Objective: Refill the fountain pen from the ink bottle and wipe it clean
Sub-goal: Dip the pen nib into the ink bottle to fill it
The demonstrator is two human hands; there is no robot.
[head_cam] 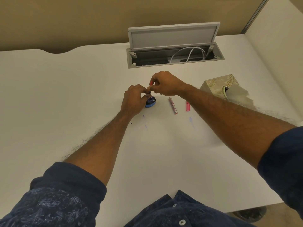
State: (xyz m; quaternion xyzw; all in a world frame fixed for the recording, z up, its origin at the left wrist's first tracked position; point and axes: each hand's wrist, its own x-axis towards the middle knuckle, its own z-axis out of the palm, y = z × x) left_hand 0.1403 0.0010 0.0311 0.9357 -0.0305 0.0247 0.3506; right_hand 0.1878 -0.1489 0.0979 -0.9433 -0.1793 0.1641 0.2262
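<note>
A small blue ink bottle [151,103] stands open on the white desk [65,95]. My left hand [133,99] curls round its left side and pinches the lower part of the pen section [149,92] just above the bottle's mouth. My right hand [165,83] pinches the pink upper end [151,82] of the same pen part from above. The nib is hidden between my fingers. A pink-and-silver pen barrel [173,106] lies to the right of the bottle, and a short pink cap [187,106] lies further right, partly behind my right forearm.
A patterned tissue box [219,85] stands at the right with a tissue sticking out. At the back of the desk an open cable hatch [173,54] holds white cables. Small purple ink smears [146,126] mark the desk in front of the bottle.
</note>
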